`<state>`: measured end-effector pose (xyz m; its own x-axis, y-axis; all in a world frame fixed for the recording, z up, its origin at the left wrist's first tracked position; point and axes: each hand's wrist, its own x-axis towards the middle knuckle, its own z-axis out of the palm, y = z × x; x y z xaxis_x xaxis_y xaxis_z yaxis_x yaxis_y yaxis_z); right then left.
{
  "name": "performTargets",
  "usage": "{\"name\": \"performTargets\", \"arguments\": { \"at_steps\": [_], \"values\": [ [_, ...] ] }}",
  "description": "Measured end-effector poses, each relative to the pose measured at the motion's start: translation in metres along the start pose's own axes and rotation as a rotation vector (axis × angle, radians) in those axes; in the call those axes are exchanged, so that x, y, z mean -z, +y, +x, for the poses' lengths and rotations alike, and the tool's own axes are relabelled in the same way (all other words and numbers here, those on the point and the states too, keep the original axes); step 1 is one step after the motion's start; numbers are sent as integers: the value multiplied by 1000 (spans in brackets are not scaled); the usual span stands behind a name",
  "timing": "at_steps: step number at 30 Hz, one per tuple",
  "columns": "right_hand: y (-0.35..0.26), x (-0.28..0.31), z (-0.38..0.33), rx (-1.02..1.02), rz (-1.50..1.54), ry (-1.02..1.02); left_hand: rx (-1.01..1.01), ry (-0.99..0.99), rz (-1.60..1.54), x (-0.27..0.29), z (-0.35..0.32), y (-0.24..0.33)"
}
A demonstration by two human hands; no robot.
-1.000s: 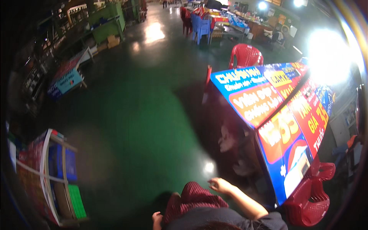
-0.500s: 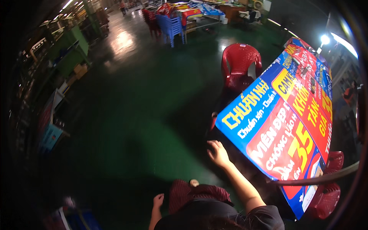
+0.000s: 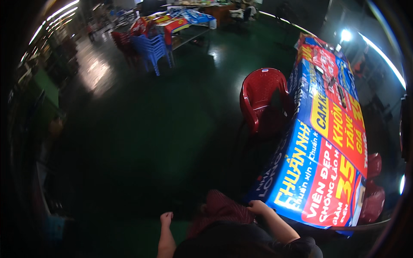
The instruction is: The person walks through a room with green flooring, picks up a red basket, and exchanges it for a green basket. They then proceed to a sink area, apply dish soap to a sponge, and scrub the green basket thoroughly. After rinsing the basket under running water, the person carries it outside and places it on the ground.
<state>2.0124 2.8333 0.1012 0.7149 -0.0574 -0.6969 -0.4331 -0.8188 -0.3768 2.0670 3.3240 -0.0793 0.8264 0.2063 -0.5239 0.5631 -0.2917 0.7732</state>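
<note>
Low in the head view, my right hand (image 3: 259, 207) is beside my striped maroon trousers (image 3: 219, 208), near the front corner of a large printed banner (image 3: 287, 180). Its fingers are curled; whether anything is inside them is hidden. My left hand (image 3: 166, 217) hangs apart at my other side, fingers curled in, with nothing seen in it. The blue, red and yellow banner lies over a long table on my right and drapes down its near side. Small dark objects (image 3: 342, 95) rest on the banner farther along.
A red plastic armchair (image 3: 263, 96) stands ahead, close to the table's left side. Red chairs (image 3: 372, 202) stand beyond the table. Blue stacked chairs (image 3: 150, 49) stand by another banner-covered table (image 3: 183, 26) farther back. Dark green floor (image 3: 172, 116) lies between.
The view has turned and shifted, so the table and armchair appear nearer. My right hand has drawn back toward my body from stretched fingers to curled ones. The banner's draped side now shows.
</note>
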Motion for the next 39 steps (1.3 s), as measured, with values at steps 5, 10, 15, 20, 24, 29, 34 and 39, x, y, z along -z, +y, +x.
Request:
{"name": "performTargets", "arguments": {
  "at_steps": [5, 10, 15, 20, 24, 29, 34, 39],
  "values": [
    [-50, 37, 110, -129, 204, -70, -427, -80, 129, -27, 212, 217],
    [-103, 129, 281, -45, 133, 12, -336, -180, 117, -68, 345, 345],
    [-209, 285, 460, 85, 82, 247, -224, -211, 399, -70, 440, 383],
    [-345, 441, 629, 328, 94, 192, 41, -48, 206, -89, 533, 451],
    [-425, 522, 749, 424, 51, 72, 181, -97, 158, -102, 678, 452],
    [-476, 626, 865, 592, 127, 162, 166, -187, -58, -218, 864, 693],
    [-480, 765, 976, 553, 387, -6, -485, -663, 530, -360, 1027, 973],
    [-414, 956, 1152, 386, 281, 254, -480, -572, 386, -519, 1206, 1154]
  ]
}}
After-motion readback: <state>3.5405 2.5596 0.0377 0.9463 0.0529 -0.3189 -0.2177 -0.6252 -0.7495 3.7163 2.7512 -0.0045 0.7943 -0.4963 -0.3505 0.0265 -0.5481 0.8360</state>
